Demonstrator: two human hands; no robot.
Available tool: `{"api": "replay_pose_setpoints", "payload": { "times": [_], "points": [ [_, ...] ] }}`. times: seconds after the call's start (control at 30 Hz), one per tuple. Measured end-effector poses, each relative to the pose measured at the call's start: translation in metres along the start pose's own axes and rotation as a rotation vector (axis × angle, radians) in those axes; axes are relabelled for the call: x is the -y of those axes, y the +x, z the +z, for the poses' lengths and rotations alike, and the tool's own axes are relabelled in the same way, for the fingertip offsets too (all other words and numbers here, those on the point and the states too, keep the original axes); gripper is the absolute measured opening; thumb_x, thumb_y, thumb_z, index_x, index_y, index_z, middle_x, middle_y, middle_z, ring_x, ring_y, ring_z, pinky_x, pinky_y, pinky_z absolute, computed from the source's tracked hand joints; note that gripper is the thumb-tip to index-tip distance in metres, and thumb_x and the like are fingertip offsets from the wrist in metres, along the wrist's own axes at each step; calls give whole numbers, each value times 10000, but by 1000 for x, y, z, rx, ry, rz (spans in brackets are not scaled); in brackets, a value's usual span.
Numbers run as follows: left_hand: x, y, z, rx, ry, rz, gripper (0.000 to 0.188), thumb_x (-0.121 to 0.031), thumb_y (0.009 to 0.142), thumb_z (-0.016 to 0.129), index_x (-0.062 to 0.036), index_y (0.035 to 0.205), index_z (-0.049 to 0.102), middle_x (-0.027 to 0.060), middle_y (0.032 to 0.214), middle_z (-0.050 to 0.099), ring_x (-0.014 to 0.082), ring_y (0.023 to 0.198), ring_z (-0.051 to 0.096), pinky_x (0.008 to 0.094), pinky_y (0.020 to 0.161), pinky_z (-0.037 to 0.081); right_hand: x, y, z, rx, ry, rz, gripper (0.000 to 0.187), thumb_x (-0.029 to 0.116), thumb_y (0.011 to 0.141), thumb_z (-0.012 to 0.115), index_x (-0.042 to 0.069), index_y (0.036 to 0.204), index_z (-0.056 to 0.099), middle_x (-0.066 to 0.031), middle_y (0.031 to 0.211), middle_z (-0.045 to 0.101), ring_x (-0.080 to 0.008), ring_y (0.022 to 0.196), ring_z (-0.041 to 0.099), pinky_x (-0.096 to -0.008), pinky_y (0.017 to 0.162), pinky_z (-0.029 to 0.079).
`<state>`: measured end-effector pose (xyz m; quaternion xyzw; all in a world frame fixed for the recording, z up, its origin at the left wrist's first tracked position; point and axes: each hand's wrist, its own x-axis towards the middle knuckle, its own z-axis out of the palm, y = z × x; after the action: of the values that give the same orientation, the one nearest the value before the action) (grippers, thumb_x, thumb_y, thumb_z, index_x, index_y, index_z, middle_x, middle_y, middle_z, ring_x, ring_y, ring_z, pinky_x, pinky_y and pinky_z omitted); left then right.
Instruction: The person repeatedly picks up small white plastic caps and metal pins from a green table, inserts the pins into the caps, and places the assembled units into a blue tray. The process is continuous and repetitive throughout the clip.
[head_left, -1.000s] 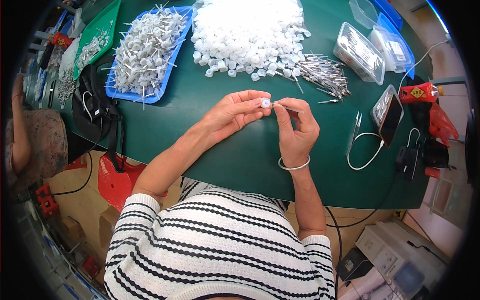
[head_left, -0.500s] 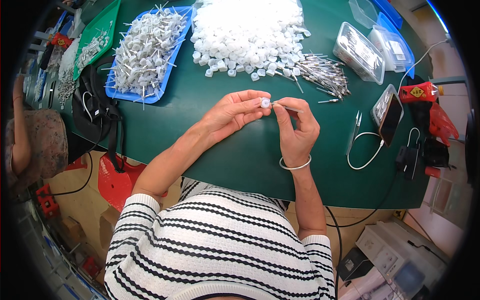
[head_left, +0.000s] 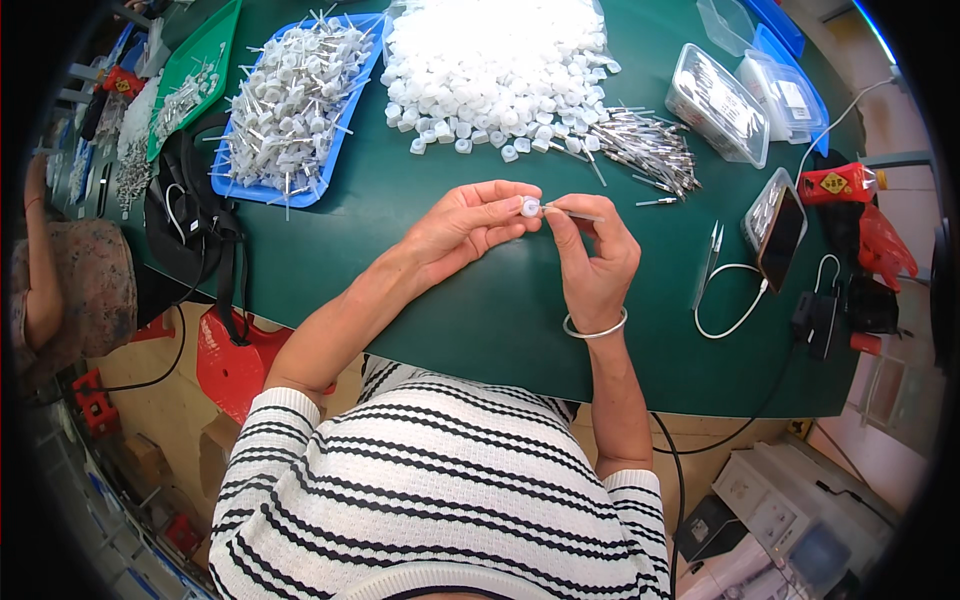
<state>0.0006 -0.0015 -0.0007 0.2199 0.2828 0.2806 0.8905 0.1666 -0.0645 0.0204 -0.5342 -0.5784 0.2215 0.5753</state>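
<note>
White cap [head_left: 530, 207]: above the bench [head_left: 470, 325], grip of left hand [head_left: 470, 222] pinched around it
Thin rod [head_left: 583, 215]: grip of right hand [head_left: 600, 262] closed on it, tip at the cap's 3 o'clock
Cap heap [head_left: 490, 85]: 12 o'clock
Rod pile [head_left: 650, 150]: 2 o'clock
Blue tray [head_left: 240, 190]: 10 o'clock

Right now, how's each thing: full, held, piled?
Small white plastic cap: in left hand
Thin grey rod: in right hand
Blue rectangular plastic tray: heaped full
Loose white plastic caps: piled
Slender metallic rods: loosely piled
Clear rectangular plastic box: filled
Green plastic tray: partly filled
</note>
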Motion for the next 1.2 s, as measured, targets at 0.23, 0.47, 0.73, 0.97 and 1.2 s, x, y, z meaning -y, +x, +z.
{"api": "replay_pose_setpoints", "payload": {
  "times": [0.23, 0.47, 0.73, 0.97, 1.2],
  "points": [
    [0, 0, 0, 3, 15, 0, 269, -101, 905, 635, 25, 1141, 609, 106, 974, 674, 152, 914, 662, 216, 814, 553, -1, 1, -3, 24, 1, 14, 94, -4, 809, 690, 8, 882, 631, -86, 844, 658, -198, 712, 652, -278, 637, 528],
    [0, 0, 4, -21, 42, 2, 237, -83, 910, 620, 19, 1124, 611, 83, 961, 664, 120, 883, 657, 196, 781, 560, -1, 0, -2, 14, 25, 12, 98, -14, 799, 695, 2, 873, 634, -85, 832, 656, -188, 700, 649, -274, 630, 525],
    [0, 0, 2, -6, 35, 6, 268, -96, 904, 635, 26, 1141, 612, 108, 993, 670, 151, 911, 664, 215, 818, 556, 1, 1, -2, 18, 44, 12, 88, -7, 803, 698, -1, 868, 640, -81, 830, 659, -174, 691, 643, -266, 628, 521],
    [1, -1, 2, -13, 27, 2, 263, -90, 903, 634, 26, 1139, 614, 106, 993, 670, 153, 924, 665, 217, 830, 553, 0, 1, -2, 22, 50, 28, 90, 1, 803, 703, -1, 870, 642, -79, 828, 659, -172, 693, 644, -265, 629, 520],
    [0, -1, 2, -15, 29, 0, 266, -98, 900, 641, 19, 1137, 618, 108, 982, 675, 154, 917, 664, 217, 827, 552, 0, 2, -4, 31, -4, -25, 109, -10, 791, 705, 7, 872, 633, -84, 823, 653, -189, 684, 641, -275, 612, 516]
  ]
}}
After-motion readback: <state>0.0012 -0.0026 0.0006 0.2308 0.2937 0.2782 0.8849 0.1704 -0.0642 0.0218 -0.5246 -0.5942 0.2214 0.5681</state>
